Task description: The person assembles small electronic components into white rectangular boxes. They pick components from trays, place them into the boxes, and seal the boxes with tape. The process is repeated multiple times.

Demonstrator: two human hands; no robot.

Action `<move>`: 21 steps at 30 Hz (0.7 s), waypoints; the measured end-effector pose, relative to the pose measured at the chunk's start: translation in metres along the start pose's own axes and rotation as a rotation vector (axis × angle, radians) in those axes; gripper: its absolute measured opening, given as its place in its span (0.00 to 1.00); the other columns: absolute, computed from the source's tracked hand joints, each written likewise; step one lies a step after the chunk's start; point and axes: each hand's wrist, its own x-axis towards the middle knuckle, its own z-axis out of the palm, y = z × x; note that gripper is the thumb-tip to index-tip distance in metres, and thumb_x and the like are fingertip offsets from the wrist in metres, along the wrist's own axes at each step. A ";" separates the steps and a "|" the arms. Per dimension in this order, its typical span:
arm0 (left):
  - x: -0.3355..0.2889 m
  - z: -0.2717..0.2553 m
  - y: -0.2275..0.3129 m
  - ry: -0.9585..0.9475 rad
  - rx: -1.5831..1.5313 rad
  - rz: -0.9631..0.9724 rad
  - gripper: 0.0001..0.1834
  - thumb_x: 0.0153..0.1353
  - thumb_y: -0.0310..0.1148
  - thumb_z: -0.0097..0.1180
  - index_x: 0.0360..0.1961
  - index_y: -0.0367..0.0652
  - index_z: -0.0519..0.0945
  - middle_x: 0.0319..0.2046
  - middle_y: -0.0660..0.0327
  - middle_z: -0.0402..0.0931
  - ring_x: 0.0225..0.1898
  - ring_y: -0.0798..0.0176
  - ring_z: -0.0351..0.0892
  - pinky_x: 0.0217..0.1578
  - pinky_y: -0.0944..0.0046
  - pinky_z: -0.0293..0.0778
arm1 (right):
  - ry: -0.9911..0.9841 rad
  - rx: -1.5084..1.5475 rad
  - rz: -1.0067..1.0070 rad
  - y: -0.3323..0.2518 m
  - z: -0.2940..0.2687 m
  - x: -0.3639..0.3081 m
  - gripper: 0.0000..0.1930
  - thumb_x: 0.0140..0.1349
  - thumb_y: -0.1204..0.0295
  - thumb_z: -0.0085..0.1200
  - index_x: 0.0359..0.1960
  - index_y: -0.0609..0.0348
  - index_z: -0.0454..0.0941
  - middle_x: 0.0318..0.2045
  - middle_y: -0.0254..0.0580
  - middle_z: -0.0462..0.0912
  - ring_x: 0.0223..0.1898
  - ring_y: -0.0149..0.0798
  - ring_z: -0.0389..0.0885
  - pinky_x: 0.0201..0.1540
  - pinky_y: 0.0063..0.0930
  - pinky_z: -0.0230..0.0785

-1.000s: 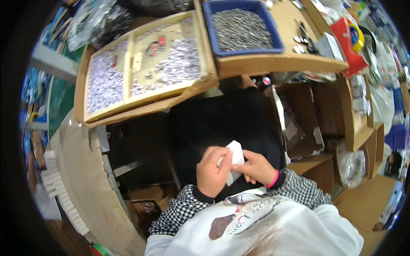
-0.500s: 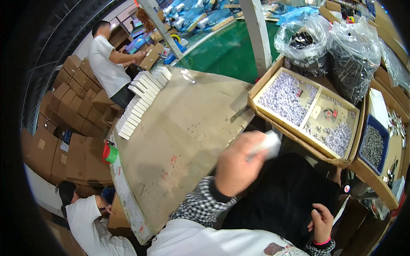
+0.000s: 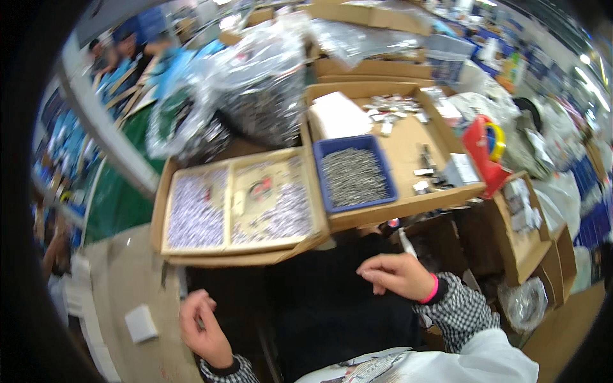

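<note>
My left hand (image 3: 201, 322) hovers low at the edge of the brown work surface (image 3: 137, 281), fingers curled, nothing visible in it. A small white box (image 3: 140, 323) lies on that surface just left of the hand, apart from it. My right hand (image 3: 397, 275) rests over the dark cloth (image 3: 325, 300) on my lap, fingers loosely bent and empty, a pink band at the wrist. Above both hands stands a cardboard tray (image 3: 239, 204) with two compartments of small silvery parts, and a blue bin (image 3: 355, 172) of thin metal pieces.
Big clear plastic bags (image 3: 249, 96) of dark parts stand behind the tray. A cardboard shelf (image 3: 415, 147) holds loose metal bits and a red tape dispenser (image 3: 486, 150). White boxes line the surface's left edge (image 3: 83, 300). Other people sit at far left.
The white box that my left hand held up half a second ago now lies on the brown surface; the hand is off it. The view has swung back right toward the trays.
</note>
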 end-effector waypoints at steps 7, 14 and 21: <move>-0.022 0.060 0.024 -0.479 -0.147 0.027 0.06 0.56 0.19 0.54 0.34 0.36 0.80 0.30 0.56 0.79 0.31 0.63 0.79 0.34 0.68 0.74 | 0.399 -0.248 -0.298 -0.048 -0.087 0.083 0.13 0.64 0.65 0.52 0.42 0.63 0.79 0.22 0.33 0.81 0.25 0.22 0.78 0.27 0.16 0.69; -0.039 0.074 0.032 -0.655 -0.296 -0.053 0.06 0.56 0.19 0.54 0.35 0.36 0.80 0.30 0.55 0.79 0.30 0.62 0.79 0.32 0.68 0.74 | 0.615 -0.819 -0.027 -0.051 -0.153 0.214 0.22 0.54 0.50 0.56 0.37 0.58 0.81 0.37 0.48 0.83 0.42 0.44 0.80 0.46 0.35 0.70; -0.040 0.065 0.018 -0.630 -0.252 -0.124 0.05 0.58 0.21 0.54 0.36 0.36 0.80 0.31 0.57 0.79 0.31 0.65 0.79 0.32 0.70 0.74 | 0.573 -0.712 0.190 -0.040 -0.179 0.259 0.20 0.49 0.52 0.60 0.38 0.52 0.84 0.36 0.41 0.84 0.40 0.37 0.81 0.47 0.28 0.71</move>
